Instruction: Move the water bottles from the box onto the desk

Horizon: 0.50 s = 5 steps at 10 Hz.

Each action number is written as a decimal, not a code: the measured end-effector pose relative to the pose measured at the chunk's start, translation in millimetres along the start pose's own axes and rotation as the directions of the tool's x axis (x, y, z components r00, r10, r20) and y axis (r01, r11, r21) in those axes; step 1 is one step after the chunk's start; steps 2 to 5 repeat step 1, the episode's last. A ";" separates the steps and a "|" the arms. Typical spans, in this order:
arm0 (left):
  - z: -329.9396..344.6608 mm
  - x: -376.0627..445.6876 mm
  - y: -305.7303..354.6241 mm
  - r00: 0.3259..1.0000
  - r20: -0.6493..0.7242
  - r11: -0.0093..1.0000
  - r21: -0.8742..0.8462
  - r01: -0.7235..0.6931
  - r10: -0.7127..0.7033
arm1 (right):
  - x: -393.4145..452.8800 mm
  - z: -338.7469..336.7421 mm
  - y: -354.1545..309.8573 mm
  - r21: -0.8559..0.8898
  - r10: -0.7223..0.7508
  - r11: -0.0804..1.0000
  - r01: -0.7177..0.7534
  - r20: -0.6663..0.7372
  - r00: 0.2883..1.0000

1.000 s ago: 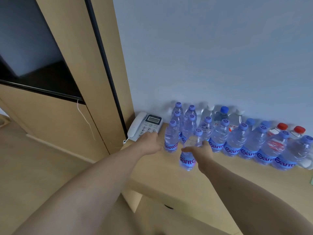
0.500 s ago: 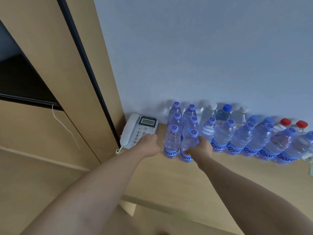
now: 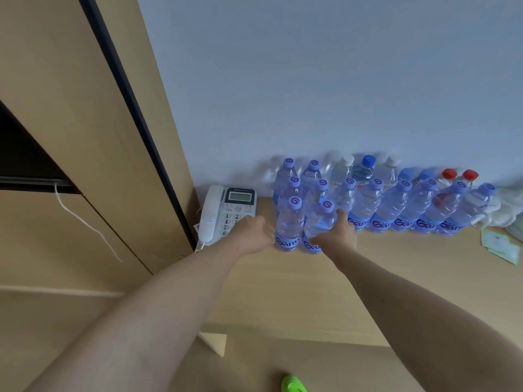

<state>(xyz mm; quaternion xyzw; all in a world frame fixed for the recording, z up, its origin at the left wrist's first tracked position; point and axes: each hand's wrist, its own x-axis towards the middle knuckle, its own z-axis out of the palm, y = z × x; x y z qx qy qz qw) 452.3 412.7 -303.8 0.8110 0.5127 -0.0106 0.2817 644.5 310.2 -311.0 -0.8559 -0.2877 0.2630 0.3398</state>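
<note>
Several clear water bottles with purple caps and blue labels stand in rows on the wooden desk against the wall. My right hand grips the front-right bottle, which stands upright on the desk, touching its neighbour. My left hand lies just left of the front-left bottle, fingers loosely curved at its side and holding nothing. The box is out of view.
A white desk phone sits left of the bottles beside a tall wooden cabinet. Bottles with white, blue and red caps stand at the back. Paper packets and a white bag lie at the right. Something green is on the floor.
My right hand has moved its bottle away from me and stood it beside the front-left bottle. My left hand stays next to that bottle.
</note>
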 end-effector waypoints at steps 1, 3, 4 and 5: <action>-10.3 -9.6 0.7 0.998 -0.020 0.998 -0.012 -0.058 0.058 | -23.5 -0.5 -1.1 -0.042 -0.024 0.999 0.022 -0.049 0.999; -10.3 -9.6 0.7 0.998 -0.020 0.998 -0.012 -0.058 0.058 | -23.5 -0.5 -1.1 -0.042 -0.024 0.999 0.022 -0.049 0.999; -10.3 -9.6 0.7 0.998 -0.020 0.998 -0.012 -0.058 0.058 | -23.5 -0.5 -1.1 -0.042 -0.024 0.999 0.022 -0.049 0.999; -10.3 -9.6 0.7 0.998 -0.020 0.998 -0.012 -0.058 0.058 | -23.5 -0.5 -1.1 -0.042 -0.024 0.999 0.022 -0.049 0.999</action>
